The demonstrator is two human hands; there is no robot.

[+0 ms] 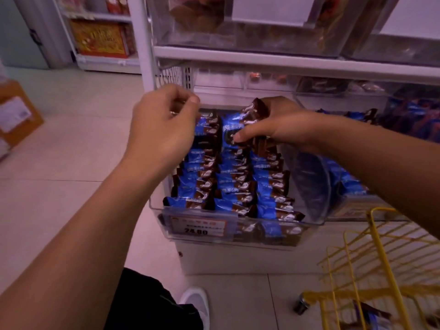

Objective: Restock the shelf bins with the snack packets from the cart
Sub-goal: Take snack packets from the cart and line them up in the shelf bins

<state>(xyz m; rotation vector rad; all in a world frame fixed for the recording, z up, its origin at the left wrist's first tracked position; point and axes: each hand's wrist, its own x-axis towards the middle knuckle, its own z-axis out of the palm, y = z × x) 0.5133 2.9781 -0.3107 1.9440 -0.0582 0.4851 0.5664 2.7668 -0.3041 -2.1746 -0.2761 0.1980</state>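
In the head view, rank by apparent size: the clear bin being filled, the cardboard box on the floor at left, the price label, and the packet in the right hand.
1. clear bin
2. cardboard box, cut off by the frame edge, so its rank is unsure
3. price label
4. packet in the right hand, looks about alike with the label

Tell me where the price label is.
In the head view, the price label sits on the clear bin's front wall, left side, below the packet rows and left of the yellow cart.

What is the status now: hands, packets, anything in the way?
Right hand gripping snack packets over clear bin. Left hand curled at bin's back-left, contents unclear. Bin nearly full. Nothing blocking.
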